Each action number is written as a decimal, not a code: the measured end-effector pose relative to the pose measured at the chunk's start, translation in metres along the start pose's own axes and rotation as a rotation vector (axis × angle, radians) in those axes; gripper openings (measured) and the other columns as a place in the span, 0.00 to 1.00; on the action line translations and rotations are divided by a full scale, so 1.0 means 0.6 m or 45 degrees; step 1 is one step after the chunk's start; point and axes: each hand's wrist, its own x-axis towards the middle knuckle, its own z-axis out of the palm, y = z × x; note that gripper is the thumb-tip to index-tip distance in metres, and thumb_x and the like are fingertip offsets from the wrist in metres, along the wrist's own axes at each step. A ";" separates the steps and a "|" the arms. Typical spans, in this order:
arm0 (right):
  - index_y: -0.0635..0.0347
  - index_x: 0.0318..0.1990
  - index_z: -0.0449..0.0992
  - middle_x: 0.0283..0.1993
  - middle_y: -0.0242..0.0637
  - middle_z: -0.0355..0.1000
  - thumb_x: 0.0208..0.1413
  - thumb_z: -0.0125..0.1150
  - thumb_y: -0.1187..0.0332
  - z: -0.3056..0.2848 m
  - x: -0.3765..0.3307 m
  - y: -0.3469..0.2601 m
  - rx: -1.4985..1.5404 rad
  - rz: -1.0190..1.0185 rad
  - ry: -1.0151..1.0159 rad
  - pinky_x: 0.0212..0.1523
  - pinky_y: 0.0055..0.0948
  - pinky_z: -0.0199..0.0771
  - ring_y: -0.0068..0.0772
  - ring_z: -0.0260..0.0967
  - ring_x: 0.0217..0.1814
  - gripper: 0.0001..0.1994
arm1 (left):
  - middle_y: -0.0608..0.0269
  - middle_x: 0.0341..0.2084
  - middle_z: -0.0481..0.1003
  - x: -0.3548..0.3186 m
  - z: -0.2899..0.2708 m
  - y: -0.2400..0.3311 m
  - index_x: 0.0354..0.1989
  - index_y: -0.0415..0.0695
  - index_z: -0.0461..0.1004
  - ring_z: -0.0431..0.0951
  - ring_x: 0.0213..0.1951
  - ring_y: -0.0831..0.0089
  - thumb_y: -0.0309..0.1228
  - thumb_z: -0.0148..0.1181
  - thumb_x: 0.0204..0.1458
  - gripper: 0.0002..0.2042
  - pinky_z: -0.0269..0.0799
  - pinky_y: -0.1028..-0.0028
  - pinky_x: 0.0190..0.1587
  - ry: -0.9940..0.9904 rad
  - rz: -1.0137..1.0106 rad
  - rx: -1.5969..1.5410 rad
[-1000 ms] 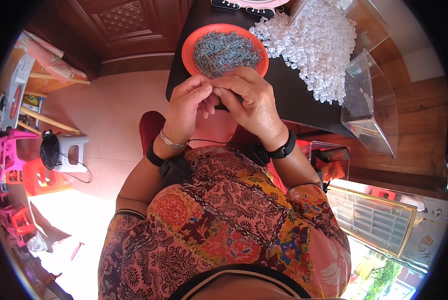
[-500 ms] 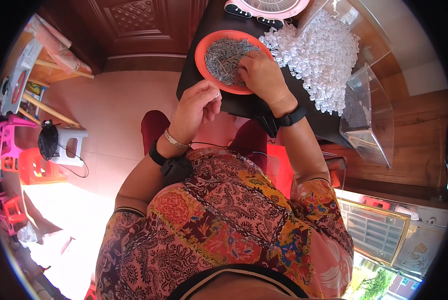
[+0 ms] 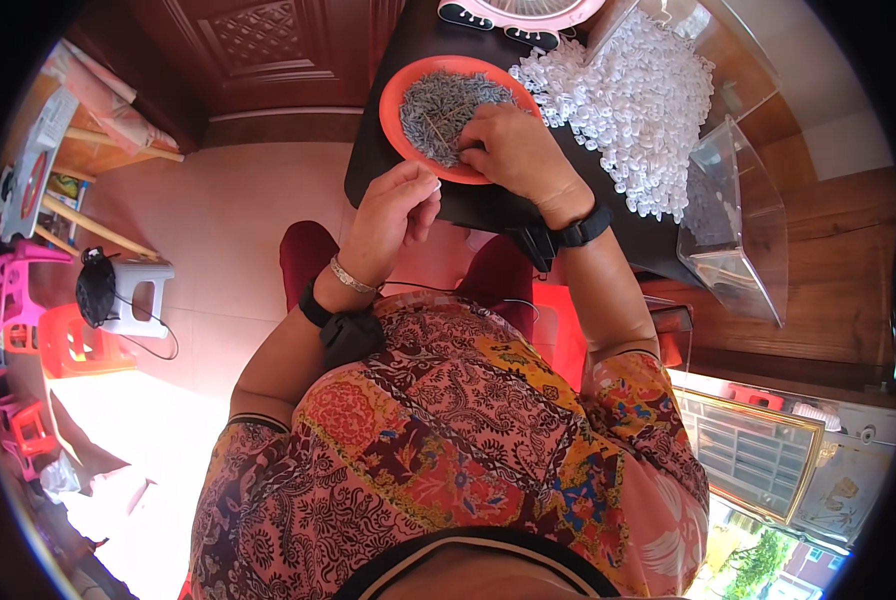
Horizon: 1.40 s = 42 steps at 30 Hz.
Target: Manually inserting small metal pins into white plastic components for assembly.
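1. Plate (image 3: 390, 115), orange-red and round, rests on the black counter (image 3: 473, 208); every place below is told from it.
2. Grey pieces (image 3: 438, 105), thin and many, lie heaped in the plate, covering most of its middle.
3. The right hand (image 3: 513, 150) reaches over the plate's near right side, back upward. Its fingers are curled down into the heap, thumb near the forefinger; their tips are partly hidden, so I cannot tell whether they pinch anything.
4. The left hand (image 3: 400, 205) is held just off the plate's near edge, toward the person. Thumb and forefinger pinch a small white bit (image 3: 436, 184); the other fingers are curled loosely under.
5. White pieces (image 3: 648, 110), glossy and piled high, spread over the counter to the right of the plate.
6. A clear box (image 3: 718, 190), tilted in view, is to the right of the plate and a little nearer the person.
7. Beyond the plate, toward the right, is a pink rim (image 3: 553, 25) around something pale.
8. Well to the left of the plate, and nearer the person, a grey stool (image 3: 155, 272) carries a black bag (image 3: 95, 290).
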 end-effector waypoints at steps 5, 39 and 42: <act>0.60 0.27 0.74 0.30 0.39 0.69 0.45 0.59 0.69 0.009 0.000 0.006 0.002 0.009 0.052 0.39 0.39 0.69 0.46 0.69 0.39 0.05 | 0.68 0.18 0.65 0.001 0.002 0.001 0.27 0.45 0.65 0.63 0.18 0.80 0.38 0.47 0.57 0.11 0.58 0.82 0.21 -0.001 -0.004 -0.005; 0.66 0.34 0.73 0.31 0.36 0.71 0.56 0.55 0.72 -0.037 -0.026 -0.054 1.172 0.219 0.190 0.37 0.25 0.69 0.24 0.69 0.35 0.05 | 0.71 0.17 0.64 0.031 0.028 0.050 0.28 0.40 0.68 0.61 0.18 0.85 0.31 0.48 0.55 0.08 0.57 0.83 0.21 0.011 0.312 0.282; 0.66 0.33 0.73 0.31 0.38 0.71 0.55 0.56 0.72 -0.039 -0.029 -0.059 1.064 0.192 0.222 0.35 0.26 0.69 0.29 0.70 0.33 0.05 | 0.71 0.16 0.64 0.033 0.025 0.041 0.27 0.40 0.68 0.61 0.18 0.85 0.31 0.48 0.55 0.08 0.57 0.82 0.20 0.013 0.330 0.320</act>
